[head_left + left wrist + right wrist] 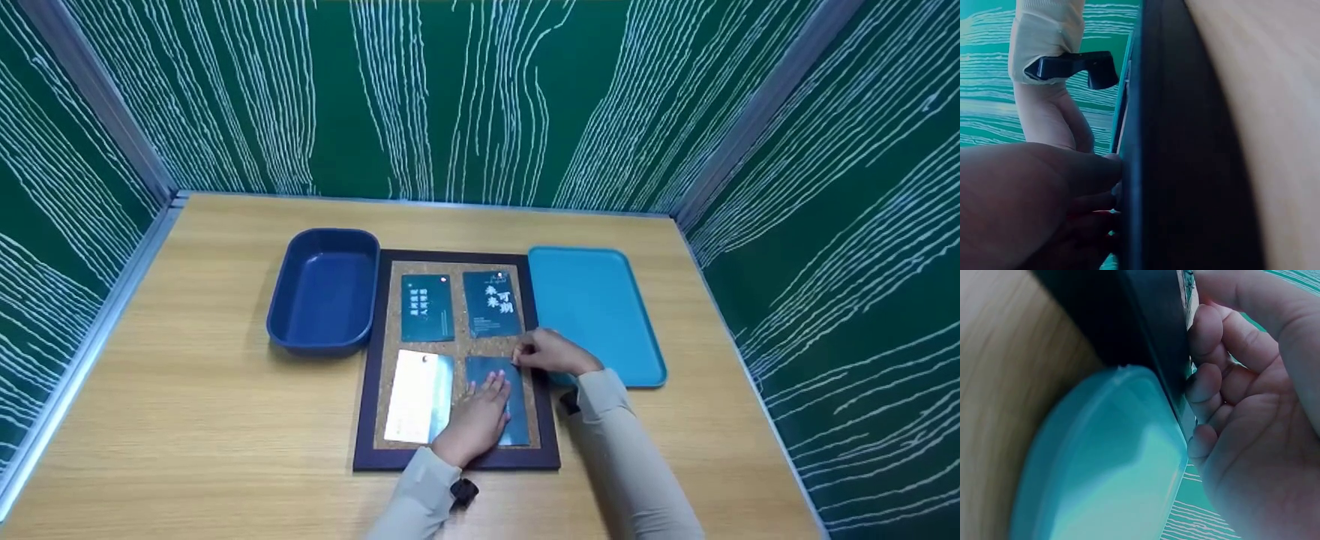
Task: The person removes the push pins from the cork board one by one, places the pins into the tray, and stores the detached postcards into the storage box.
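Observation:
A corkboard [459, 346] in a dark frame lies on the table with several cards on it. My left hand [476, 420] lies with extended fingers on the lower right dark teal card [517, 431], pressing it to the cork. At that card's upper right corner, my right hand [555, 352] pinches something small between thumb and forefinger; the fingertips hide it. In the right wrist view the other fingers [1204, 382] curl against the frame's edge. Above are two green cards with white writing, left [427, 311] and right [492, 307]. A pale, shiny card [412, 397] is at lower left.
Small pin heads show near the tops of the other cards. A dark blue bin [322, 296] stands left of the board. A light blue tray [592, 307] lies along its right side, under the right hand. Green patterned panels [465, 97] wall the table in.

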The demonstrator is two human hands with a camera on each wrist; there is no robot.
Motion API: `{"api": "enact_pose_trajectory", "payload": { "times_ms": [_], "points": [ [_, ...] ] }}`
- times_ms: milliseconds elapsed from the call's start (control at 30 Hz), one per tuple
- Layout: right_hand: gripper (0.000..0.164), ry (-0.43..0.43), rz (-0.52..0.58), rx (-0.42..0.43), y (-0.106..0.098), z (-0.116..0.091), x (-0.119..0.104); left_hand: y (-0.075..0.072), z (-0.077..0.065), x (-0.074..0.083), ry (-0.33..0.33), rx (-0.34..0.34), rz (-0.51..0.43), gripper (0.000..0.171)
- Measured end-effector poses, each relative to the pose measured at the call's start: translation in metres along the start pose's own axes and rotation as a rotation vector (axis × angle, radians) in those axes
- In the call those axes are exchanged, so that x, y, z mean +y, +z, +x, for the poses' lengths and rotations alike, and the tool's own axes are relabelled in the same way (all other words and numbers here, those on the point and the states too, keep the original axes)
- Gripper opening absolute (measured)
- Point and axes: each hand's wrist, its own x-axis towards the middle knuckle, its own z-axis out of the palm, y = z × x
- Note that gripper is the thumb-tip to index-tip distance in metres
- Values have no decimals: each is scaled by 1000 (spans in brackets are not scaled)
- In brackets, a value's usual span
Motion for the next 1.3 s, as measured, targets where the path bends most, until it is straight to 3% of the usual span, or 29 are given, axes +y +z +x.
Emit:
{"api": "enact_pose_trajectory", "payload": {
  "times_ms": [233, 633, 1300],
  "points": [
    [14, -80, -42, 18, 0, -1, 2, 0, 1, -1, -8, -35, 4, 50],
    [13, -39, -66, 4, -1, -2, -3, 2, 1, -3, -7, -33, -17, 51],
    [16, -122, -94, 5, -1, -4, -1, 2, -2, -1, 8, -25, -14, 51]
  ]
}}
